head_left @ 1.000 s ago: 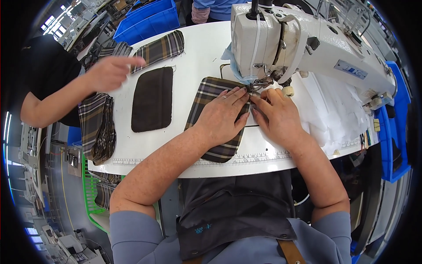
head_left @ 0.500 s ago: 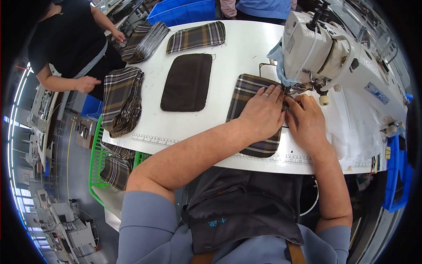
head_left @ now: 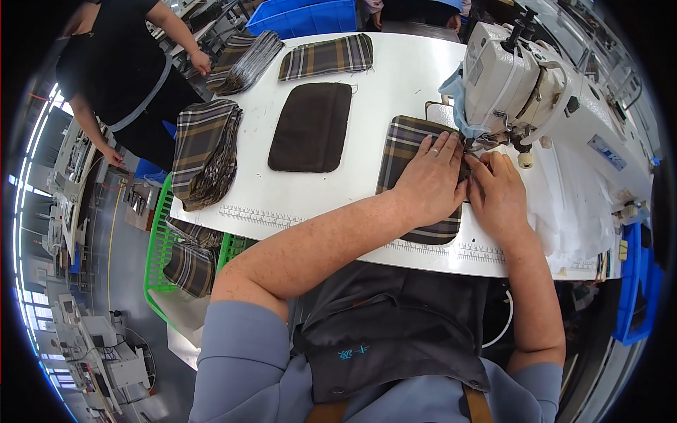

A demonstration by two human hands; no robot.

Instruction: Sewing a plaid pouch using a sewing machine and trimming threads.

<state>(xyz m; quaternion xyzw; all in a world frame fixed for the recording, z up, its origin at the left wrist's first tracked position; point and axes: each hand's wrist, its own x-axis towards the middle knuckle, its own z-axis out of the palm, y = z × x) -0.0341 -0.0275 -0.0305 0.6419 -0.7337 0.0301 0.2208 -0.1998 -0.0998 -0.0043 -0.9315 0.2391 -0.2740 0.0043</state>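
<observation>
Under my hands lies a plaid fabric piece (head_left: pixel 403 151) with rounded corners, brown, grey and white. Its right edge is beside the needle area of a white sewing machine (head_left: pixel 493 79). My left hand (head_left: pixel 431 178), wearing a ring, rests flat on the piece with its fingers stretched toward the machine's foot. Close by on the right, my right hand (head_left: pixel 501 192) has thumb and fingertips closed at the piece's edge, just below the foot. The fingers partly hide that edge, and the needle tip cannot be made out.
A dark brown rounded panel (head_left: pixel 310 128) lies left of my work. Plaid stacks (head_left: pixel 204 151) and a plaid piece (head_left: pixel 328 58) lie farther left and back. A green basket (head_left: pixel 161 264) stands below the table's left edge. A co-worker (head_left: pixel 116 63) is at far left.
The view has shifted slightly, so the table items appear farther right. My hands stay on the plaid piece by the foot. The co-worker's nearer hand has dropped away from the plaid stack.
</observation>
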